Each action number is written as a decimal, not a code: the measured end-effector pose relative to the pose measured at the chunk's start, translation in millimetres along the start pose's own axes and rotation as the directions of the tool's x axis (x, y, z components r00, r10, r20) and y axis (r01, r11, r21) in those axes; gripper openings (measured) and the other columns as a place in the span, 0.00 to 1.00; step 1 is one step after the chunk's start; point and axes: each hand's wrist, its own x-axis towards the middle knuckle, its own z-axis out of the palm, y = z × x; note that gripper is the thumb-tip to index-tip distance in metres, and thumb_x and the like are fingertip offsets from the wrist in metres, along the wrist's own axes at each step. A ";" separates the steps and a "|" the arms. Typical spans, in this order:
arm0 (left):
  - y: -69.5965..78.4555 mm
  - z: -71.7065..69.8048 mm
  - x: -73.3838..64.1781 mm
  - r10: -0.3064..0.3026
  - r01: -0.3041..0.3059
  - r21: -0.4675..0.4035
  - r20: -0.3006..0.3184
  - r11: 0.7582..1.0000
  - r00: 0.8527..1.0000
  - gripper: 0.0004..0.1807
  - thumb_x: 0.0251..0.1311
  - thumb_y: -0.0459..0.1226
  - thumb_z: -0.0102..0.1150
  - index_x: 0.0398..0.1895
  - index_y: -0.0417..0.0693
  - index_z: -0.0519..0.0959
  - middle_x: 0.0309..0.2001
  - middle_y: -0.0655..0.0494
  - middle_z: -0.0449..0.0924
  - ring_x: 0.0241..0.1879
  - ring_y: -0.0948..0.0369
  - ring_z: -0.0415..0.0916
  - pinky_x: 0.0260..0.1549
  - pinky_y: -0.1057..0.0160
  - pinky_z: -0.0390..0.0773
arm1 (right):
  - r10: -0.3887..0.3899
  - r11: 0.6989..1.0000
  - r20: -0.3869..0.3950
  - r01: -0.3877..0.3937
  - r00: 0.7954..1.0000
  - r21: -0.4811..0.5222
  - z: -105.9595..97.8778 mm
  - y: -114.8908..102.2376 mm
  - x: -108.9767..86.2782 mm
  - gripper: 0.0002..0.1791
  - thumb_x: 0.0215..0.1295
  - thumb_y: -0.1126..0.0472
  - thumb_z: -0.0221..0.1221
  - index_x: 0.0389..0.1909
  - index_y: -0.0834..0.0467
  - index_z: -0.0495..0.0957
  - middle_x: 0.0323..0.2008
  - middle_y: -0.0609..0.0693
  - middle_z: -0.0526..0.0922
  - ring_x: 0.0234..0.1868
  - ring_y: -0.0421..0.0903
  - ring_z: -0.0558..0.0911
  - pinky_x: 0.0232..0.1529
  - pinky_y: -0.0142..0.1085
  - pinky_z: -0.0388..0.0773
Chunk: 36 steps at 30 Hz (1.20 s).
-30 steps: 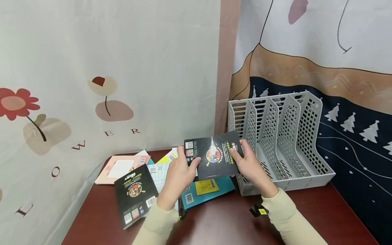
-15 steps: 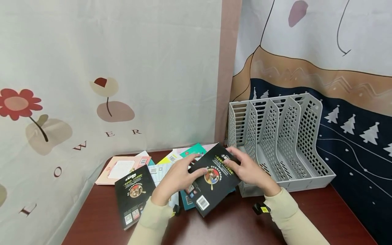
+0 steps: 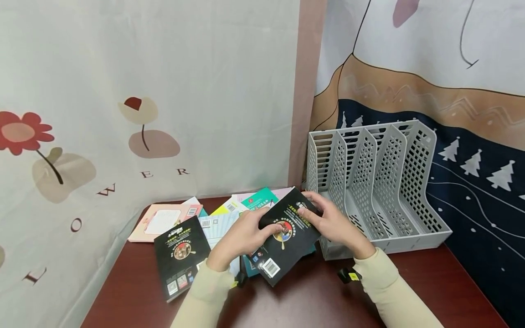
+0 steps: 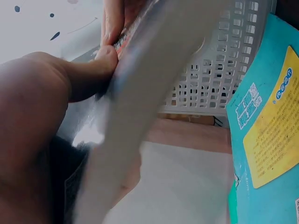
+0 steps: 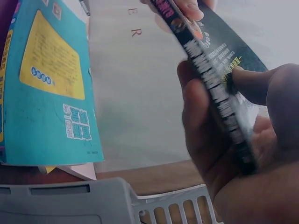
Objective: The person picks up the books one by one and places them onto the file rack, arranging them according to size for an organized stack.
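Observation:
Both hands hold a black book (image 3: 297, 248) slantwise above the pile, its back cover with a round picture and barcode facing up. My left hand (image 3: 242, 234) grips its left edge, thumb over the cover. The upper right edge is held by my right hand (image 3: 334, 223), thumb on top. The right wrist view shows the book's spine (image 5: 215, 88) between that thumb and the fingers. In the left wrist view the page edges (image 4: 140, 107) are blurred. Under the held book lies a teal book (image 5: 51, 116) with a yellow panel, mostly hidden in the head view.
A similar black book (image 3: 180, 257) lies at the left on the dark red table (image 3: 119, 282). Behind it are a pink book (image 3: 143, 223) and several other books, overlapping. A grey perforated file rack (image 3: 387, 246) with upright dividers stands at the right, against the printed cloth.
The held book has swung from nearly level to a diagonal, its barcode end now toward me. My left hand has shifted along its edge. In the last half second the hands hardly move.

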 end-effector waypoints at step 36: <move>8.5 18.8 8.9 -0.044 0.030 -0.445 -0.022 0.895 0.999 0.25 0.89 0.52 0.47 0.80 0.59 0.66 0.57 0.50 0.88 0.48 0.58 0.91 0.51 0.55 0.89 | 0.056 0.945 -0.061 -0.034 0.997 0.325 -2.9 -3.8 -0.4 0.27 0.89 0.51 0.53 0.70 0.72 0.73 0.47 0.62 0.93 0.40 0.48 0.95 0.41 0.49 0.93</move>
